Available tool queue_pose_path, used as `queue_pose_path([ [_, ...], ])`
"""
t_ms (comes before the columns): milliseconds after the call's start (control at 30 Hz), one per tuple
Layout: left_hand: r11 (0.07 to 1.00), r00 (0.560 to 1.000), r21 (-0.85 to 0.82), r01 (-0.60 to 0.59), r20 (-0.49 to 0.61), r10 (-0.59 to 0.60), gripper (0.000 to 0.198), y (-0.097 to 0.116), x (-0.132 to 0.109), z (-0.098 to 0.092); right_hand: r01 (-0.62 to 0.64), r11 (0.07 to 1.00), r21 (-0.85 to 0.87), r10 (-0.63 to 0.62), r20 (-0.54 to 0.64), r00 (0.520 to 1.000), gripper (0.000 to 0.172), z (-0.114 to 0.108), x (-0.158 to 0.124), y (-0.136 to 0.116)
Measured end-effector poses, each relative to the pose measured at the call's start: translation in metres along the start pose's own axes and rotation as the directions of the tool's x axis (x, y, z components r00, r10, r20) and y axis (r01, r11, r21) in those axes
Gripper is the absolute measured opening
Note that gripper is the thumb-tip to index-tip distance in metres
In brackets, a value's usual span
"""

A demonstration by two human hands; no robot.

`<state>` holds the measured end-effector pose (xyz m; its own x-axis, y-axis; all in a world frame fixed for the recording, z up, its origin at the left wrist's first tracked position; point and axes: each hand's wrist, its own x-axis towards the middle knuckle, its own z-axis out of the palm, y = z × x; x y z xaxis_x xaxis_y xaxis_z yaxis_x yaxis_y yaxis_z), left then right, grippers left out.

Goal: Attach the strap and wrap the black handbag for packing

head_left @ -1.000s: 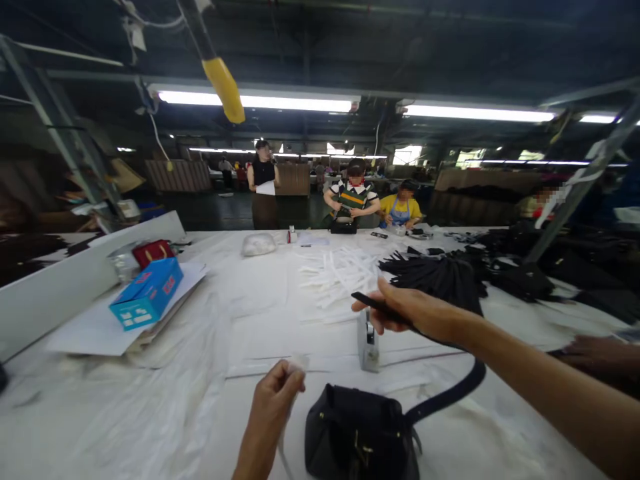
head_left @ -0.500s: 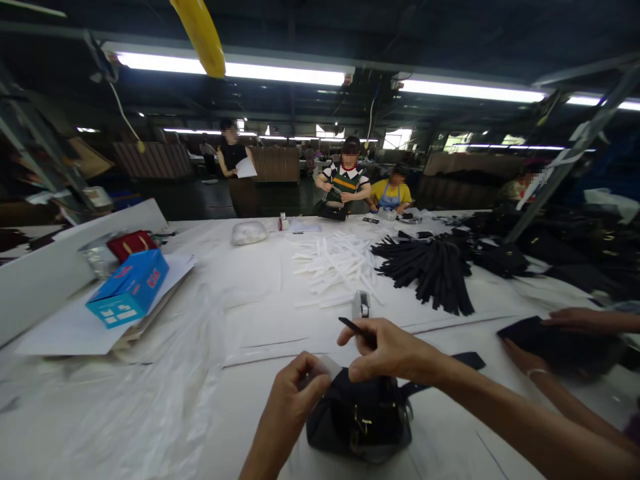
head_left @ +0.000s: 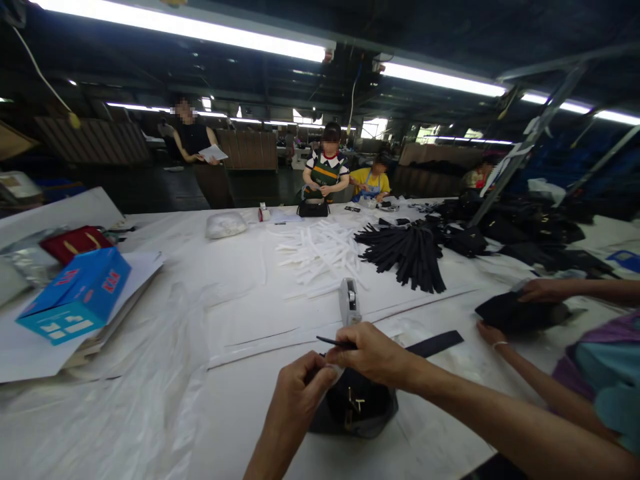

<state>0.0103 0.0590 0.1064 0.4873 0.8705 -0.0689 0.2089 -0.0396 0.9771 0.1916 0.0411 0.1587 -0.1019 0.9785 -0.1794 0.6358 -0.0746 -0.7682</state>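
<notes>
A small black bag (head_left: 367, 403) with gold-coloured metal fittings stands on the white table in front of me, partly covered by my hands. My left hand (head_left: 300, 393) is closed at the bag's upper edge, thumb and fingers pinching a small whitish slip (head_left: 336, 369). My right hand (head_left: 373, 353) meets it there, its fingertips also on the slip. A thin dark piece (head_left: 333, 342) juts from the right fist toward the left; its kind cannot be made out. Behind my right wrist a black strap (head_left: 436, 343) lies outstretched. Just beyond the hands stands a grey tape dispenser (head_left: 349, 301).
White strips (head_left: 320, 250) and a fan of black straps (head_left: 405, 253) lie farther back. At left are a blue box (head_left: 75, 293) on card sheets and crumpled clear plastic (head_left: 165, 373). A co-worker's hands (head_left: 540, 291) hold a black item at right. Other people stand or sit beyond the table.
My view has turned to the right. My hands have come together at the slip above the bag. The co-worker across the table has lowered a black bag onto the tabletop.
</notes>
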Motion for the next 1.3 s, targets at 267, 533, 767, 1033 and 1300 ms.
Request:
queue_pose_path([
  [267,0.993,0.997,-0.099,-0.060,-0.051,0.055,0.026,-0.018,-0.004,-0.029,0.001,0.957,0.289,-0.027,0.086,0.996,0.049,-0.028,-0.012,-0.016],
  [533,0.984,0.986,-0.069,-0.165,-0.003,0.165,0.022,-0.019,-0.009,-0.035,0.169,0.983,-0.077,-0.179,-0.141,0.974,0.016,-0.027,-0.027,-0.032],
  [767,0.975,0.976,-0.049,-0.216,-0.002,0.216,0.019,-0.020,-0.009,-0.035,0.337,0.813,-0.475,-0.434,-0.109,0.895,0.018,-0.017,-0.026,-0.023],
  [1033,0.974,0.973,-0.006,-0.228,0.022,0.228,0.015,-0.022,-0.009,-0.032,0.391,0.731,-0.558,-0.466,0.010,0.885,0.017,-0.013,-0.025,-0.022],
  [1300,0.978,0.977,-0.044,-0.205,0.049,0.207,0.019,-0.026,-0.012,-0.035,0.411,0.703,-0.581,-0.538,-0.056,0.841,0.022,-0.022,-0.021,-0.018],
])
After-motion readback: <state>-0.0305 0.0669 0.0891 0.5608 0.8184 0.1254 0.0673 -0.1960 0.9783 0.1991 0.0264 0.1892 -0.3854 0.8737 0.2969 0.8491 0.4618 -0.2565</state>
